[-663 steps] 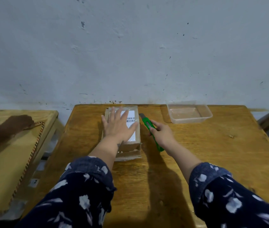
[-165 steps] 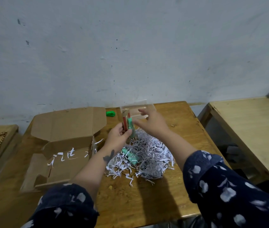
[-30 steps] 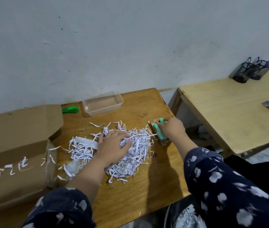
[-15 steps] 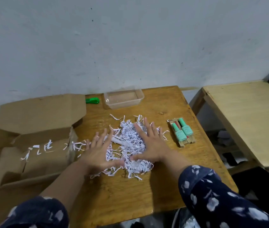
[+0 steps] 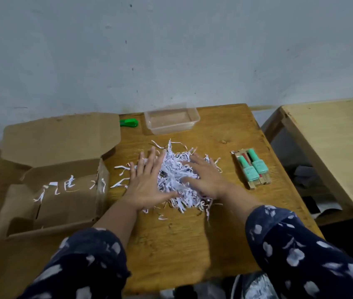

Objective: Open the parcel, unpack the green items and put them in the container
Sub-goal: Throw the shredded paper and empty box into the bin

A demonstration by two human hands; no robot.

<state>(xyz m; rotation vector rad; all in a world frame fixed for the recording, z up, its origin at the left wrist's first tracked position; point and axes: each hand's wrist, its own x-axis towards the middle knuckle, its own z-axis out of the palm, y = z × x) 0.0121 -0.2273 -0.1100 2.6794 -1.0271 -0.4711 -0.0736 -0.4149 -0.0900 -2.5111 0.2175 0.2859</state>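
White shredded paper (image 5: 176, 175) at frame centre is now pushed together between left hand (image 5: 147, 182) and right hand (image 5: 203, 178), fingers straight, gripping nothing; 2 green bottles (image 5: 252, 168) wait at right, container (image 5: 171, 119) empty.

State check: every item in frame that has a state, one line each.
cardboard box: open, flaps up, a few paper shreds inside
plastic container: upright, lidless, empty
shredded paper: heaped on table
left hand: flat, pressing the heap
right hand: flat, pressing the heap
green bottles: two, lying side by side on table, outside container
green cutter: lying beside container
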